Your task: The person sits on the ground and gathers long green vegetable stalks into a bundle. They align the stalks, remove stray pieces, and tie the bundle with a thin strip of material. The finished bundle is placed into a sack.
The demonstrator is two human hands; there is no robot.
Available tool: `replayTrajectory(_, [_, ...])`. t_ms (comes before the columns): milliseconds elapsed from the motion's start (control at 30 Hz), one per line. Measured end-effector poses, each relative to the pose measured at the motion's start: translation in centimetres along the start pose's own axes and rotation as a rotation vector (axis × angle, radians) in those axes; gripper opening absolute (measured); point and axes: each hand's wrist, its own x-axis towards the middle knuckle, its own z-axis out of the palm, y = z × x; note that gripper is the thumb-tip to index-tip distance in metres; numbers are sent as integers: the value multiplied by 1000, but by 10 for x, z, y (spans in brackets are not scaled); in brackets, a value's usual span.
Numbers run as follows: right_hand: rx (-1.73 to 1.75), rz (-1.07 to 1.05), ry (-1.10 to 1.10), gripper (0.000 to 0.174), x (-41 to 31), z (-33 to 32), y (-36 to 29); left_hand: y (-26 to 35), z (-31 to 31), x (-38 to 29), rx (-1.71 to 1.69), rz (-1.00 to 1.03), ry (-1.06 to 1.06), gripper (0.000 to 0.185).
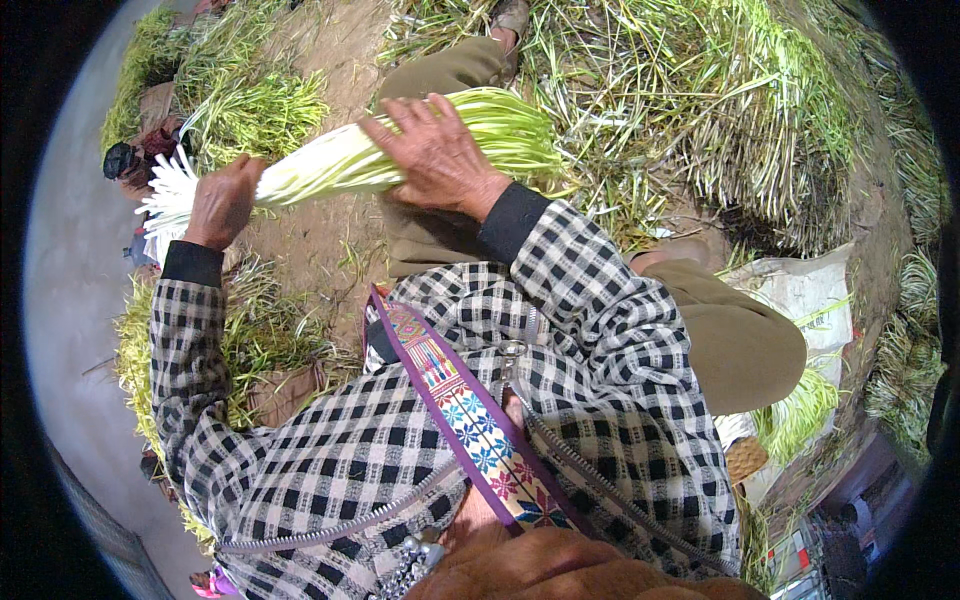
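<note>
A long bundle of pale green and white leafy stalks (pixel 322 169) lies across the view, its white stem ends at the left and its green leaf ends at the right. My left hand (pixel 225 199) is closed around the bundle near the white ends. Farther along, my right hand (pixel 442 157) lies over the green part with its fingers partly spread and the thumb underneath. The bundle is above the ground, in front of my bent leg in brown trousers (pixel 442 71). The undersides of both hands are hidden.
Heaps of uprooted green stalks (pixel 750 142) cover the ground at the upper right. More greens (pixel 262 112) lie at the upper left. A white sack (pixel 825 270) is spread by my knee, with another bundle (pixel 799 412) on it. Another person (pixel 131 161) is at the far left.
</note>
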Motion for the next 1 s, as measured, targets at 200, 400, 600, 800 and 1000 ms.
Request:
replayTrajectory(200, [15,105,9,92,-32,-5,36,-53,22,-25,116,-110,148,18])
replayTrajectory(400, [189,436,-393,82,-75,-11,77,-74,42,-26,181,-118,162,18])
replayTrajectory(600, [468,724,-389,44,-135,9,94,-85,63,-32,133,-145,117,19])
replayTrajectory(800, [579,857,-346,48,-187,33,118,-81,79,-29,107,-152,109,19])
replayTrajectory(1000, [748,821,-310,36,-194,44,114,-79,93,-27,82,-130,108,21])
